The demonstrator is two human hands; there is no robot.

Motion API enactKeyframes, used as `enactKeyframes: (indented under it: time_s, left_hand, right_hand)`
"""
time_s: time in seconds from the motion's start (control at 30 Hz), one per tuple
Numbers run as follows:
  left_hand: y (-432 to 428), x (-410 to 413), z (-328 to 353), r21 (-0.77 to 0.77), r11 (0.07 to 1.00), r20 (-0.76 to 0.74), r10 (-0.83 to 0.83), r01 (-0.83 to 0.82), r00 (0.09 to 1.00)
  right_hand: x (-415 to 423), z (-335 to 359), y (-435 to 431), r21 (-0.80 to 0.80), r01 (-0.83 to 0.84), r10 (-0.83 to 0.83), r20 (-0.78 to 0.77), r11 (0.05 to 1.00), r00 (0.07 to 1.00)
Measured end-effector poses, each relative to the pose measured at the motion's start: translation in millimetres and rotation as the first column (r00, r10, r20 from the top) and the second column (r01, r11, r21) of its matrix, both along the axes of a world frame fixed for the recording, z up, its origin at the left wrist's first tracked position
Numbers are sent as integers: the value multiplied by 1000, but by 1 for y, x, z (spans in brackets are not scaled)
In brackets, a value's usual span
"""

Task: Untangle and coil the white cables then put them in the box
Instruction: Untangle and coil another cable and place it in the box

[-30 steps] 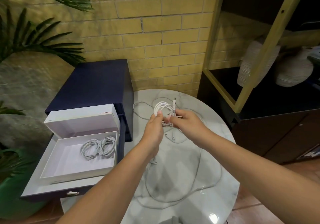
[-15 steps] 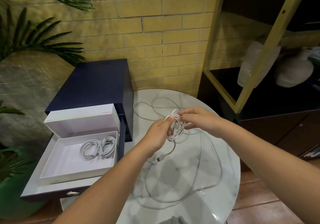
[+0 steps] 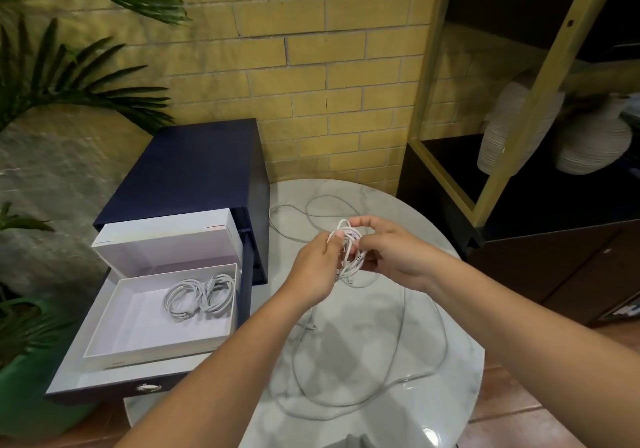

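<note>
White cable coil (image 3: 349, 250), bunched tighter than half a second ago, sits between left hand (image 3: 317, 274) and right hand (image 3: 393, 257), both gripping it above the surface (image 3: 346, 354).

The bench (image 3: 349, 354) is polished, grey-veined marble, glossy enough to throw back a lamp glare (near its front edge). The white cables (image 3: 350, 253) look smooth and plastic-sheathed. The box (image 3: 145, 354) is matt white cardboard. The navy drawer cabinet (image 3: 194, 170) is matt, with a shiny metal pull (image 3: 148, 387). The brick wall (image 3: 346, 66) is rough.
</note>
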State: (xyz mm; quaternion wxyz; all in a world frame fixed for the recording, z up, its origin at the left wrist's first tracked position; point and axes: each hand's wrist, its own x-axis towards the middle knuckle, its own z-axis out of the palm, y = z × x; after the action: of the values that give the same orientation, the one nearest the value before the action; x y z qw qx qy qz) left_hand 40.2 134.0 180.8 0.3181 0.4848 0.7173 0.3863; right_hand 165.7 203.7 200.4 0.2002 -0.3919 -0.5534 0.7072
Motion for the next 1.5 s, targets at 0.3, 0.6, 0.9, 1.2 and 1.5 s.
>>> enactKeyframes:
  time_s: [0.3,0.6,0.9,1.2,1.5]
  left_hand:
    - [-3,-1,0,125,985,-120,-108,122,987]
    - [-3,-3,6,18,982,-463,-156,186,872]
    - [-2,-6,9,-22,989,-629,-127,145,767]
    - [-4,-5,-7,-54,997,-612,-70,47,788]
    - [-1,-4,-2,-12,999,-88,-50,49,995]
  right_hand:
    - [2,7,-1,230,-112,81,138,967,987]
    - [3,0,4,162,-76,56,121,984,991]
    - [6,4,5,391,-161,46,287,906,957]
    - [10,-18,-11,877,-422,-176,464,229,868]
    - [-1,-15,-22,197,-35,-3,191,980,982]
